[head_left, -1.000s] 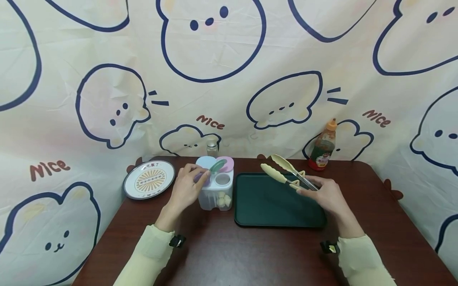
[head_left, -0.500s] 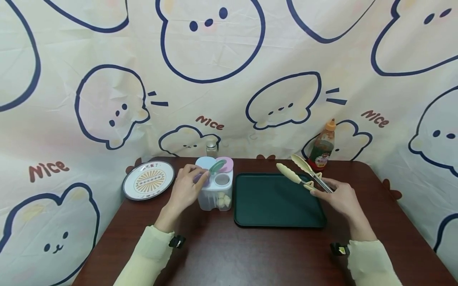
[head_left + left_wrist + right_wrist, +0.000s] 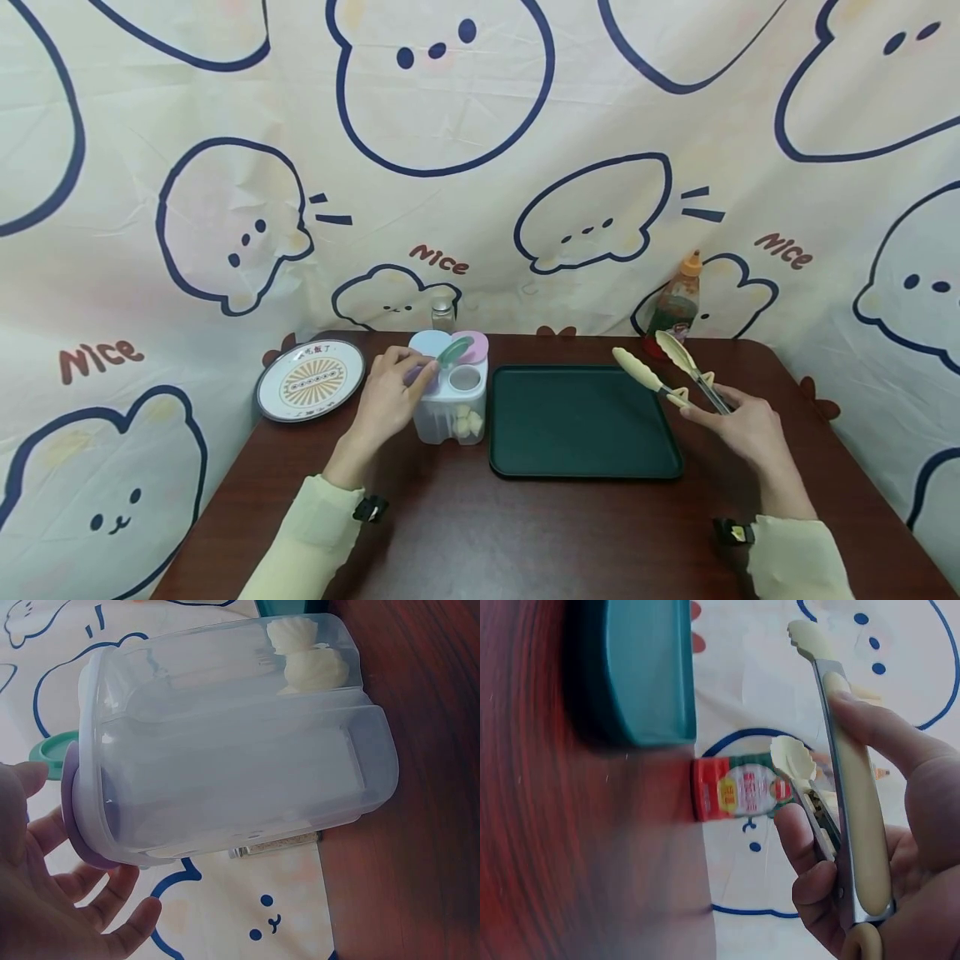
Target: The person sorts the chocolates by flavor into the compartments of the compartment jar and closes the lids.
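Note:
The left hand (image 3: 390,396) is at the top of a clear plastic container (image 3: 450,417) with several coloured lids. In the left wrist view, its thumb touches the edge of a green lid (image 3: 56,750) raised above the rim, and its index finger reaches to the purple lid (image 3: 71,810); the other fingers are loosely spread. A round opening (image 3: 465,379) shows beside the green lid. Pale white chunks (image 3: 315,669) lie in one compartment. The right hand (image 3: 750,425) holds metal tongs (image 3: 859,825) with cream tips and grips, tips apart, at the tray's right side.
A dark green tray (image 3: 585,433) lies right of the container. A printed plate (image 3: 311,383) is at the left, partly on the table's edge. Behind stand a small glass shaker (image 3: 442,315) and an orange-capped sauce bottle (image 3: 675,300). A patterned cloth (image 3: 420,217) hangs behind.
The right hand has moved right and a little nearer with the tongs, from over the tray to its right side. The left hand and container stay put.

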Demonstrator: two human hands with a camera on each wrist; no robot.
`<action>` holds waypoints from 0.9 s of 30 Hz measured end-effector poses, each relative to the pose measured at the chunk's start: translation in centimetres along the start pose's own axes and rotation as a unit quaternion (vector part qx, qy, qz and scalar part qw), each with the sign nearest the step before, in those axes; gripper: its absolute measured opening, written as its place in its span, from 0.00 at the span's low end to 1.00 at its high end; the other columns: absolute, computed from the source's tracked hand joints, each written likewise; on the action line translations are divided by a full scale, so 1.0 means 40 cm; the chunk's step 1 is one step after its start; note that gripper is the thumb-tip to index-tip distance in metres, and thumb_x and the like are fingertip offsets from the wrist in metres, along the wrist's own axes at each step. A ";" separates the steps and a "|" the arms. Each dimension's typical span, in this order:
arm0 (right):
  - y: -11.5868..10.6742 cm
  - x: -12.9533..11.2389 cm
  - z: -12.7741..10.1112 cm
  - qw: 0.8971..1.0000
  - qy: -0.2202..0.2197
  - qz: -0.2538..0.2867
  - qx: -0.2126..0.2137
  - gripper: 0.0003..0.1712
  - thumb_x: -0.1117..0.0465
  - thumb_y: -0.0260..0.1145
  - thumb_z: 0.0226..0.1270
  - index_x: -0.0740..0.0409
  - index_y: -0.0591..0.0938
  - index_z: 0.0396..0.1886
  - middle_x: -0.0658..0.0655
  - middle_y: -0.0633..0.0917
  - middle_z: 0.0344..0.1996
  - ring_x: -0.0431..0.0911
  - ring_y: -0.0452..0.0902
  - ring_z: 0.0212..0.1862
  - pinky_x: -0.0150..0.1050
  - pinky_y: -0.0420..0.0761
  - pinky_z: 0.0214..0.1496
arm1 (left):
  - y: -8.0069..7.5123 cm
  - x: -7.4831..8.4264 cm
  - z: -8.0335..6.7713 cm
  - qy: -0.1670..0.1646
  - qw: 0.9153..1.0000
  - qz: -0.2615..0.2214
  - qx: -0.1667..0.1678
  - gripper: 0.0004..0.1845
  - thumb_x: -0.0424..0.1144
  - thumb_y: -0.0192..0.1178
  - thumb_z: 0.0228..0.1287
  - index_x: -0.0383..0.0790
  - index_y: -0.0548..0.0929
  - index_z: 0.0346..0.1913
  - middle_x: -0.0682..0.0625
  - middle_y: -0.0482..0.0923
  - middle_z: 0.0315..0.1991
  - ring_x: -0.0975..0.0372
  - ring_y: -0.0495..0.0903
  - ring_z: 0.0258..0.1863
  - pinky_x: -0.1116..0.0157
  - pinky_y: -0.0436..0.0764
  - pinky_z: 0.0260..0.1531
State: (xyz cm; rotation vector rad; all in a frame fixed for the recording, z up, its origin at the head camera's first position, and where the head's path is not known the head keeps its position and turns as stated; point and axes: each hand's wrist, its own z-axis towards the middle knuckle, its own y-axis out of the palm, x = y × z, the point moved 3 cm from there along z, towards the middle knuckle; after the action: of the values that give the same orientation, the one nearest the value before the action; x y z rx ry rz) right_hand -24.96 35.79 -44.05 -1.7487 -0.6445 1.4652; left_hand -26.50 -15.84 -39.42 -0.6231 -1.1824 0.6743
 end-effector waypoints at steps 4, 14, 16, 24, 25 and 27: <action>-0.008 0.020 -0.001 1.000 0.023 -0.004 0.010 0.61 0.25 0.66 0.54 0.65 0.65 0.74 0.77 0.72 0.62 0.66 0.69 0.56 0.56 0.74 0.44 | 0.000 -0.001 -0.001 0.001 1.000 0.000 0.001 0.29 0.63 0.48 0.73 0.44 0.85 0.55 0.43 0.73 0.59 0.50 0.68 0.58 0.48 0.71 0.57; -0.019 0.062 0.004 0.998 0.064 -0.014 0.005 0.63 0.27 0.63 0.59 0.71 0.56 0.76 0.81 0.64 0.68 0.75 0.60 0.65 0.68 0.69 0.58 | -0.001 0.001 0.000 0.005 1.000 0.006 0.002 0.29 0.63 0.47 0.74 0.44 0.85 0.55 0.44 0.73 0.59 0.50 0.68 0.57 0.48 0.71 0.57; -0.018 0.068 0.006 0.998 0.068 -0.014 0.003 0.63 0.28 0.63 0.60 0.72 0.56 0.75 0.81 0.63 0.68 0.76 0.59 0.66 0.69 0.67 0.60 | -0.001 0.002 -0.001 0.004 1.000 0.006 0.001 0.29 0.63 0.47 0.74 0.44 0.85 0.55 0.43 0.73 0.59 0.50 0.68 0.57 0.48 0.71 0.57; -0.007 0.087 0.019 0.996 0.089 -0.020 0.003 0.60 0.30 0.61 0.63 0.76 0.57 0.73 0.81 0.65 0.66 0.75 0.61 0.64 0.67 0.68 0.60 | -0.001 0.002 0.000 0.004 1.000 0.008 0.001 0.30 0.64 0.47 0.74 0.44 0.85 0.55 0.43 0.73 0.59 0.49 0.68 0.58 0.48 0.71 0.58; -0.006 0.090 0.021 0.996 0.090 -0.022 0.002 0.60 0.30 0.60 0.64 0.76 0.57 0.73 0.81 0.65 0.65 0.75 0.62 0.64 0.66 0.69 0.59 | -0.001 0.001 0.000 0.004 1.000 0.008 0.001 0.30 0.64 0.47 0.74 0.44 0.85 0.55 0.43 0.73 0.59 0.49 0.68 0.58 0.48 0.71 0.58; -0.003 0.095 0.026 0.995 0.092 -0.025 -0.001 0.59 0.30 0.59 0.65 0.77 0.57 0.72 0.82 0.66 0.65 0.75 0.62 0.63 0.66 0.69 0.59 | 0.000 0.001 0.000 0.004 1.000 0.007 0.002 0.30 0.64 0.47 0.74 0.44 0.85 0.55 0.43 0.73 0.59 0.49 0.68 0.58 0.48 0.70 0.58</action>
State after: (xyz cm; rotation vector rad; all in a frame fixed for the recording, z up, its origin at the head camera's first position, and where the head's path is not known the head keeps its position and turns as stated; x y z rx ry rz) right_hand -25.12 39.04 -46.29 -1.8307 -0.5882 1.2527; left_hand -26.48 -15.81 -39.39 -0.6308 -1.1693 0.6856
